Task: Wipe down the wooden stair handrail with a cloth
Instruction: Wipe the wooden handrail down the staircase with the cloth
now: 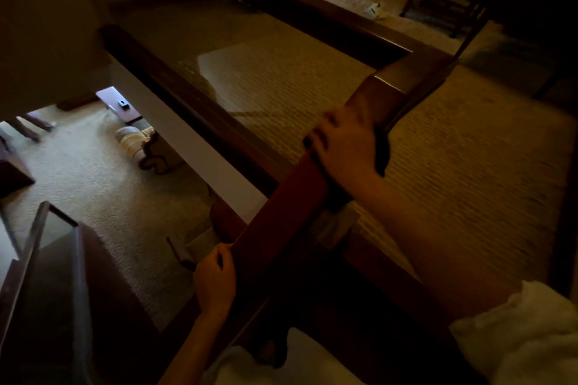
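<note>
From the head view, the wooden handrail (281,200) runs on a slant through the middle of the frame. It rises from about 7 o'clock near the bottom edge to about 1 o'clock, where it meets a second dark rail (312,12) at a corner.

The right hand (344,147) sits on top of the handrail just right of centre. Its fingers curl over the rail's left edge and clamp a dark cloth (382,153) against the wood. One end of the cloth hangs below the hand on the rail's right side, and a small dark bit shows at the fingertips.

The left hand (215,275) is lower on the same rail, toward 7 o'clock and well apart from the right hand. It grips the rail's left edge with the thumb on the top face. The fingers go underneath and are hidden. Both forearms come in from the bottom edge, and a white sleeve (516,337) shows at 5 o'clock.

To the right of the rail, from 2 to 4 o'clock, lies tan ribbed carpet (469,166). A dark wooden beam (187,103) crosses from 10 o'clock toward the centre. Beyond it, at 9 o'clock, a lower floor is visible with a striped cushion (131,142) and a low table (108,95) carrying a small black object (122,103). Chair legs (438,6) stand at 1 o'clock near the top edge.
</note>
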`<action>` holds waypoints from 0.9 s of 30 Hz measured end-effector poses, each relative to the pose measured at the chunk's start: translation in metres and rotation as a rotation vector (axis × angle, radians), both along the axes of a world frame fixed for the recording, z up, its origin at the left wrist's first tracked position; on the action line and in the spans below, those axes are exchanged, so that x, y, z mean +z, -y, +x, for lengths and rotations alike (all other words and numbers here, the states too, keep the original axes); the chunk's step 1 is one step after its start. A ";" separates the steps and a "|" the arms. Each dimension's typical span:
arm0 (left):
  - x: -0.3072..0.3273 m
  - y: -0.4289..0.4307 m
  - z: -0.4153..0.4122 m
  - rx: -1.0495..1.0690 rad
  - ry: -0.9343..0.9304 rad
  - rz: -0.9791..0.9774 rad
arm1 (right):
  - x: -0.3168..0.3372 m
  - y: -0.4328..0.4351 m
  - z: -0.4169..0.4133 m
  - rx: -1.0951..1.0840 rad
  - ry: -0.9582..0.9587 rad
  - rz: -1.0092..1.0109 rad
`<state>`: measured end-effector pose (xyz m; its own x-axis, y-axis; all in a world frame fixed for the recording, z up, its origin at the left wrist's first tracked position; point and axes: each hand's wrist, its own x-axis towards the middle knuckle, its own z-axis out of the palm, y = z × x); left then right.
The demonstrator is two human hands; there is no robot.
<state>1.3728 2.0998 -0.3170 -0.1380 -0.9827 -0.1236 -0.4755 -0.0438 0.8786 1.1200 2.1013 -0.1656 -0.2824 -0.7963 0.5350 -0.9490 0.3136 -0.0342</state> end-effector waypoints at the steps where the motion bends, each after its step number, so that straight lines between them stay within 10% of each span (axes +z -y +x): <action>1: -0.001 0.000 0.000 -0.005 0.008 0.002 | 0.013 0.003 -0.022 -0.056 0.058 -0.126; 6: 0.016 0.004 -0.016 -0.073 -0.052 -0.079 | -0.022 -0.008 0.004 -0.050 0.353 -0.649; 11: 0.070 0.017 -0.075 -0.242 -0.185 -0.272 | -0.096 -0.028 0.106 0.052 0.558 -0.558; 21: 0.165 0.037 -0.198 -0.468 -0.190 -0.443 | 0.041 0.011 -0.073 -0.082 0.810 -0.931; 27: 0.158 0.038 -0.227 -0.393 -0.221 -0.474 | -0.013 -0.007 -0.035 0.031 0.427 -0.642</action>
<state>1.1458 2.0623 -0.1595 -0.4706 -0.7951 0.3826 -0.1836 0.5123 0.8389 1.0855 2.1079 -0.1783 -0.5512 -0.3777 0.7440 -0.8203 0.0824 -0.5659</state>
